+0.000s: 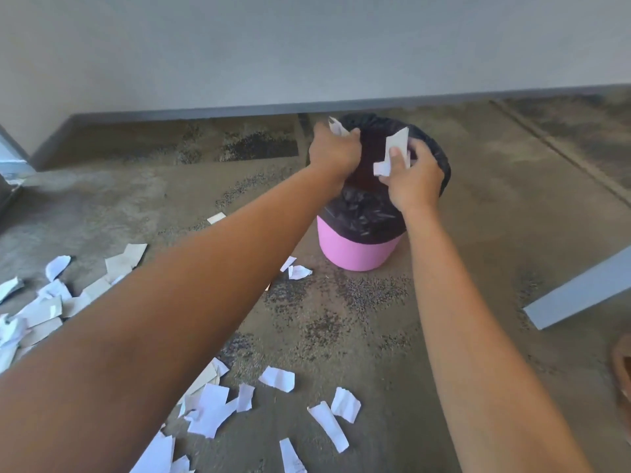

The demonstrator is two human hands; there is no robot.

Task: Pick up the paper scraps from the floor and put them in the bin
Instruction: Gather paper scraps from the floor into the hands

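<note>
A mottled grey-brown concrete floor (341, 319) runs up to a pale wall (273, 46) with a grey skirting board along its foot. At nine o'clock a heap of torn paper scraps (41, 308) lies on the floor, and more loose scraps (211, 409) are strewn around six o'clock. Both bare arms reach out toward twelve o'clock. The left hand (333, 151) hovers over the near left edge of the bin's mouth, its fingers curled tight round a white scrap (338, 127) that pokes up from the fist. Beneath both hands stands the pink bin (355, 249), lined with a black bag (362, 213) folded over its rim. The right hand (415, 180) is over the opening too, thumb and fingers pinching a folded white piece of paper (392, 148). At three o'clock a grey board (580, 291) lies flat on the floor.
</note>
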